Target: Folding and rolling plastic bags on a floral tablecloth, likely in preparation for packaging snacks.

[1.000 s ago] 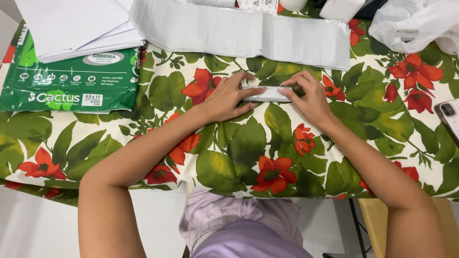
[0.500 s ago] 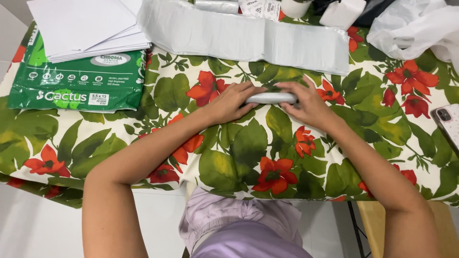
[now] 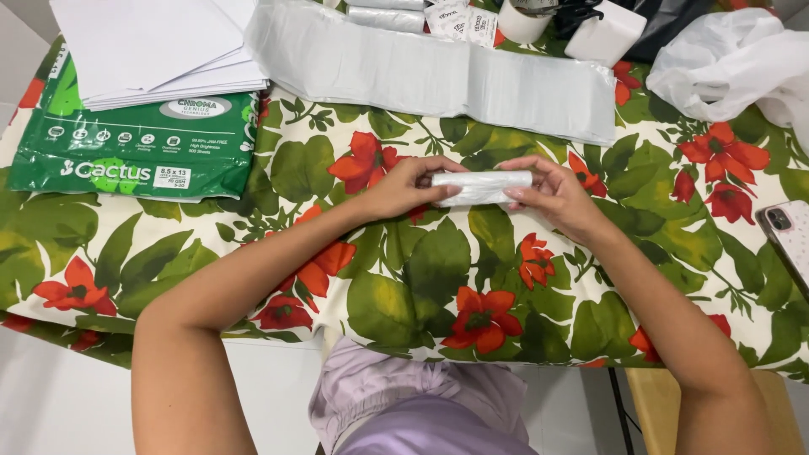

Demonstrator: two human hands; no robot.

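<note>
Green paper ream pack point(image 3: 135, 152) at 10 o'clock, white sheets point(image 3: 152, 46) stacked on it. Left hand point(image 3: 404, 187) pinches the left end of a small white folded plastic roll point(image 3: 482, 187); right hand point(image 3: 552, 192) pinches its right end. Roll sits just above the floral tablecloth point(image 3: 404, 278), centre. Flat grey plastic bag point(image 3: 438, 72) at 12 o'clock; phone point(image 3: 788, 240) at 3 o'clock.

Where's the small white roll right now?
In the head view, the small white roll sits centre frame, held lengthwise between the left hand and right hand, over the floral tablecloth and just below the long grey plastic sheet.
</note>
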